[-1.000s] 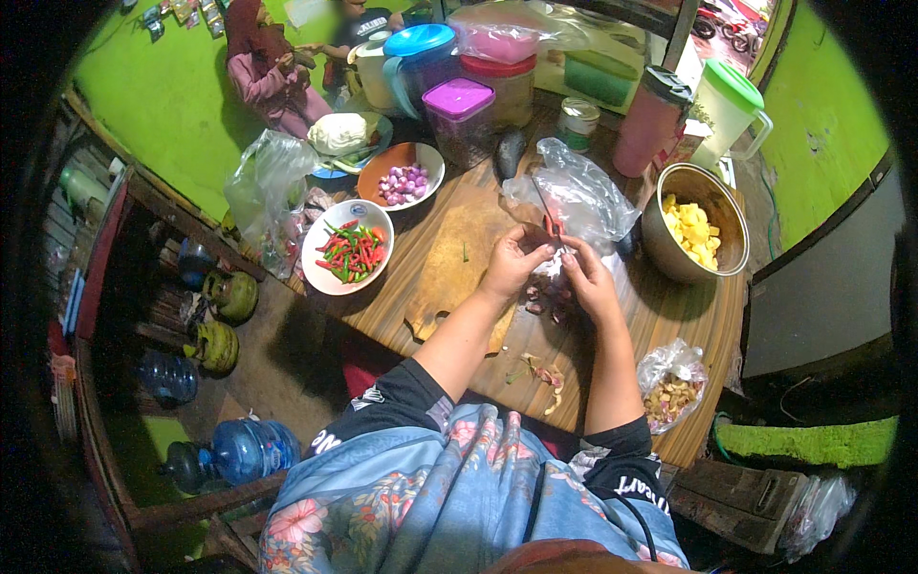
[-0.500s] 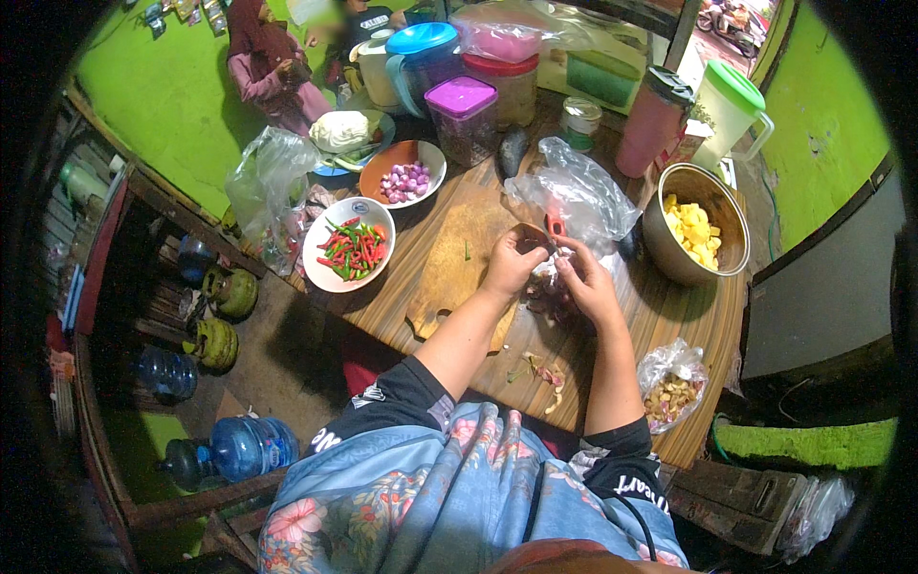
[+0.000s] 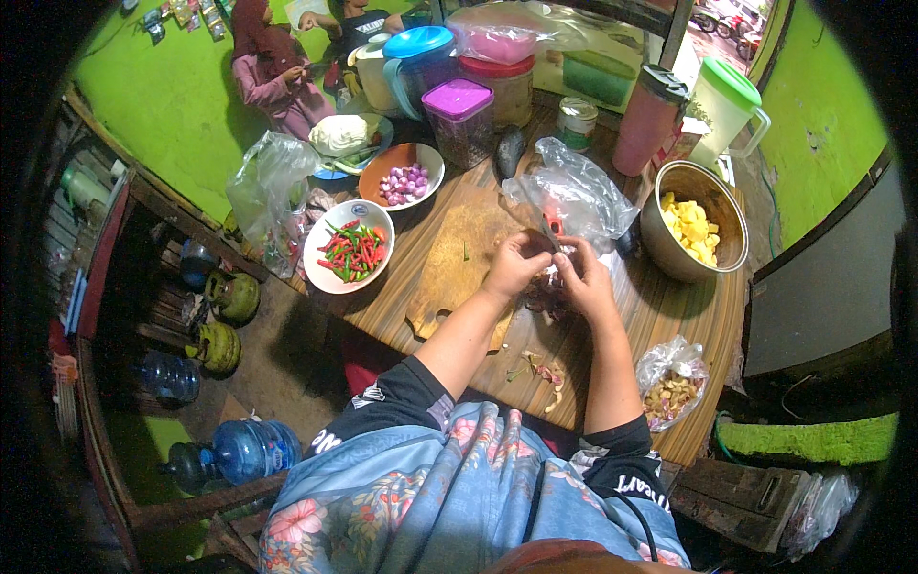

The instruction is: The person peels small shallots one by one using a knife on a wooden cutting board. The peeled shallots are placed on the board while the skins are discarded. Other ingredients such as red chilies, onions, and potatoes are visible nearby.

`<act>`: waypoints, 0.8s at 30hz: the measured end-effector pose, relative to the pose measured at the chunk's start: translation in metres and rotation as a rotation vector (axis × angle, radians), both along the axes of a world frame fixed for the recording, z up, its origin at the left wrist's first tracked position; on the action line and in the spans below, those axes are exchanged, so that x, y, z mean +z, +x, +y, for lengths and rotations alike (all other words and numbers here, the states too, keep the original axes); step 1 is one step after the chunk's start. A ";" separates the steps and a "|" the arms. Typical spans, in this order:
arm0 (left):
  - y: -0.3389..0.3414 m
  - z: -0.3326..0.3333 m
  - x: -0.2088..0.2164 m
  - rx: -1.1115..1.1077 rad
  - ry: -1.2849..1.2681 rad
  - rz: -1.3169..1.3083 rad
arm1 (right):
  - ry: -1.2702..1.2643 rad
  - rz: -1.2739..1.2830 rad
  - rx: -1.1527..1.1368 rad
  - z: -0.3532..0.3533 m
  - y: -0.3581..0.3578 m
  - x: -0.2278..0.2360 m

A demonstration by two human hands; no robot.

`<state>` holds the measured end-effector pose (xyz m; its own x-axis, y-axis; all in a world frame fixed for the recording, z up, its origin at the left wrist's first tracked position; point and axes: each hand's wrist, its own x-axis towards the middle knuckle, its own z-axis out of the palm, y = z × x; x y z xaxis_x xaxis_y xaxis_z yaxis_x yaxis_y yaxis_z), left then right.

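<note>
Both hands are brought close together over a heap of dark purplish peelings (image 3: 547, 304), just right of the wooden cutting board (image 3: 454, 253). My left hand (image 3: 516, 266) is closed in a pinch; the small piece in its fingertips is hidden. My right hand (image 3: 583, 275) is closed too, thumb and fingers around what looks like a knife (image 3: 549, 228), its narrow dark blade pointing up and away. Just beyond the fingers, a red object lies by a crumpled clear plastic bag (image 3: 598, 196). Loose trimmings (image 3: 545, 375) lie on the table between my forearms.
To the left stand a bowl of red and green chillies (image 3: 311, 251) and a bowl of peeled shallots (image 3: 373, 170). A pot of yellow chunks (image 3: 658, 244) and a bag of scraps (image 3: 688, 359) are on the right. Lidded containers (image 3: 459, 100) line the back; two people are beyond.
The blade between my hands has tilted more upright, and my fingertips have shifted slightly. Both hands stay over the peelings. In the background, the people have moved a little.
</note>
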<state>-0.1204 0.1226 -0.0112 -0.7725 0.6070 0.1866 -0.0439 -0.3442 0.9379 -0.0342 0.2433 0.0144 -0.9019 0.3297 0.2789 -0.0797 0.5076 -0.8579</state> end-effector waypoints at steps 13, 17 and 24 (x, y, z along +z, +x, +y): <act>-0.003 0.003 0.003 0.042 0.167 -0.057 | -0.165 0.105 -0.036 0.016 -0.009 -0.024; -0.004 0.005 -0.005 0.046 0.214 -0.162 | -0.224 0.019 0.040 0.014 -0.006 -0.017; 0.005 0.000 -0.003 0.056 0.146 -0.194 | -0.157 -0.013 0.125 -0.002 0.006 0.002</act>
